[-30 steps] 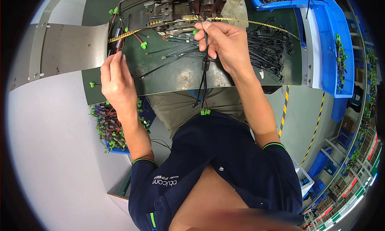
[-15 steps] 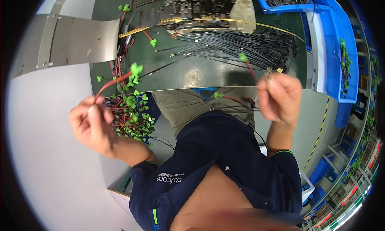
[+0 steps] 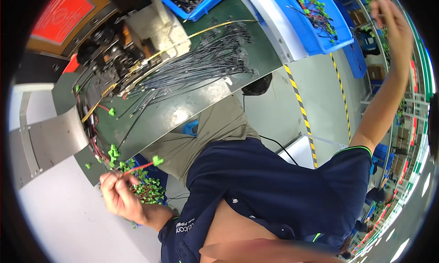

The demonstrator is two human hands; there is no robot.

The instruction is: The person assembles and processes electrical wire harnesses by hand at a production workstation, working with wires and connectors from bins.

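My left hand [image 3: 118,196] is low at the left, its fingers pinched on a thin red wire with a green connector [image 3: 157,160] at its free end. Just right of it lies a heap of red wires with green connectors [image 3: 148,190], below the table edge. My right hand [image 3: 388,18] is raised far out at the upper right, beyond a blue bin [image 3: 340,34] that holds more green-tipped wires. Nothing shows in that hand and its fingers look apart, though it is blurred. A pile of black wires [image 3: 206,62] lies on the green table [image 3: 183,112].
A dark machine with rollers [image 3: 109,48] stands at the table's upper left, fed by a yellow strip. A curved metal chute [image 3: 50,135] runs along the left. Another blue bin [image 3: 201,2] of black wires sits at the top. Yellow-black tape [image 3: 299,103] marks the floor.
My view has swung to the right. The right hand rose from in front of my chest to far up at the right by the blue bin. The left hand stayed low with the red wire.
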